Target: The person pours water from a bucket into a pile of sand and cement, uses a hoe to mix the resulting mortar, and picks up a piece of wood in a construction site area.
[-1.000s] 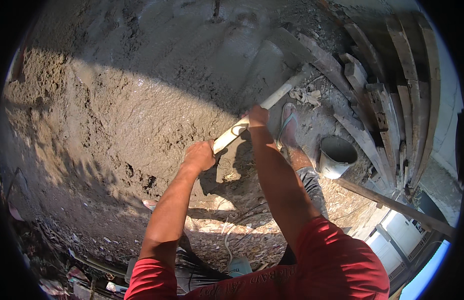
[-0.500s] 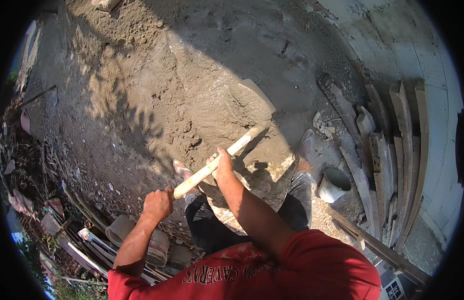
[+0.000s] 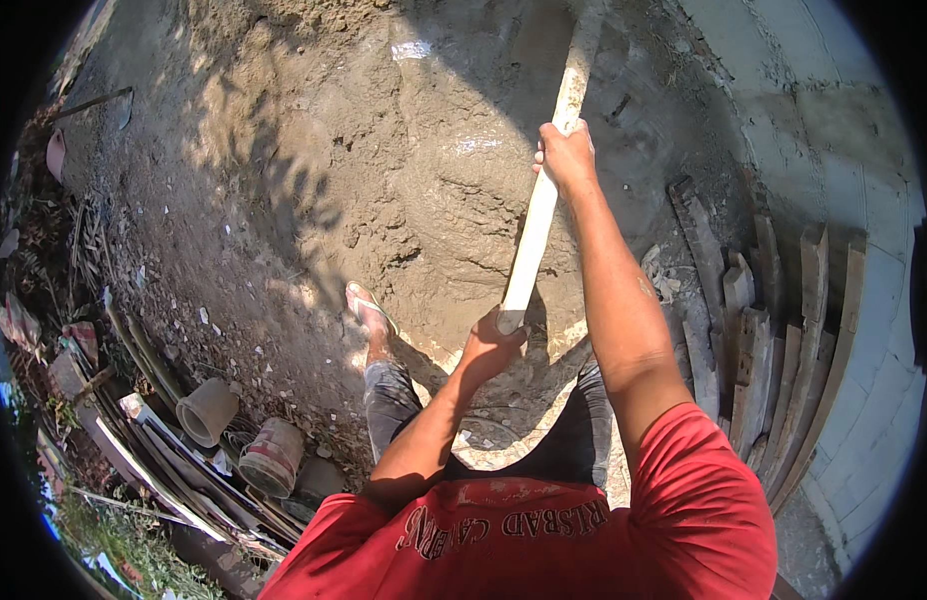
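Both my hands grip the pale wooden handle of a hoe (image 3: 537,235), which slants from near my body up to the far right. My right hand (image 3: 568,155) is wrapped round it partway along, with that arm stretched out. Lower down, my left hand (image 3: 496,340) closes on the butt end, between my legs. The hoe's far end lies at the top edge, and its blade is hard to make out there. Beyond my feet spreads wet grey mortar (image 3: 454,190), shiny in places, with a rough sandy heap (image 3: 274,50) at its far left.
My sandalled left foot (image 3: 371,308) stands at the mortar's near edge. Weathered planks (image 3: 749,350) lie on the right along a pale wall (image 3: 844,200). To the left are a tipped bucket (image 3: 207,411), another dirty bucket (image 3: 273,457) and stacked boards (image 3: 164,470).
The hoe has swung from slanting low across my body to reaching steeply away. My right hand has moved far and right; my left has moved right. The blade has left the mortar's middle.
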A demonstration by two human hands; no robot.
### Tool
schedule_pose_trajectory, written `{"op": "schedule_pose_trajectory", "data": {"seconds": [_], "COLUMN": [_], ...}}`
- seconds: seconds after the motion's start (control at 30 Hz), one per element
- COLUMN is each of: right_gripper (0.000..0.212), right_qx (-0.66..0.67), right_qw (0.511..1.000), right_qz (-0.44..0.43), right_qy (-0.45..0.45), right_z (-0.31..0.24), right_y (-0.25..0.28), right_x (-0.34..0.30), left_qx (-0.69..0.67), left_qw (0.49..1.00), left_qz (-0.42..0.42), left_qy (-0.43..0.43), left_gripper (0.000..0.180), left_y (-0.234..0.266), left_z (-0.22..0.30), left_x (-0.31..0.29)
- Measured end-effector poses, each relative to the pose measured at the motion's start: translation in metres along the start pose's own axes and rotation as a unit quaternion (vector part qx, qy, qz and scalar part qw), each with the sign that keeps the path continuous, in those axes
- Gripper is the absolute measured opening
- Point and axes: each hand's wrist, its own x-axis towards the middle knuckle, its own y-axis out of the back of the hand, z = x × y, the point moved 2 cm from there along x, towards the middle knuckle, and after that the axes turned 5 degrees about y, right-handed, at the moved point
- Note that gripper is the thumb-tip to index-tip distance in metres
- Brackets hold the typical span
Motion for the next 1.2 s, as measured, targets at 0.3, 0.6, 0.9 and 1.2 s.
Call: {"op": "schedule_pose_trajectory", "data": {"seconds": [0.3,0.6,0.9,1.2], "right_gripper": [0.046,0.018,0.012,0.018], "right_qx": [-0.108,0.263,0.383,0.205], "right_qw": [0.946,0.917,0.868,0.908], "right_qz": [-0.137,0.057,-0.009,-0.035], "right_qy": [-0.274,-0.293,-0.316,-0.363], "right_z": [0.209,0.122,0.119,0.260], "right_y": [-0.084,-0.124,-0.097,-0.129], "right_x": [-0.038,-0.228,-0.330,-0.148], "left_qx": [-0.189,0.172,0.371,0.210], "left_qw": [0.968,0.984,0.920,0.963], "left_qz": [-0.084,-0.044,0.120,0.127], "left_qy": [0.142,0.026,0.047,0.113], "left_gripper": [0.024,0.043,0.023,0.031], "left_y": [0.028,0.189,0.209,0.104], "left_z": [-0.037,-0.156,-0.305,-0.191], "left_x": [-0.080,-0.191,-0.152,-0.096]}}
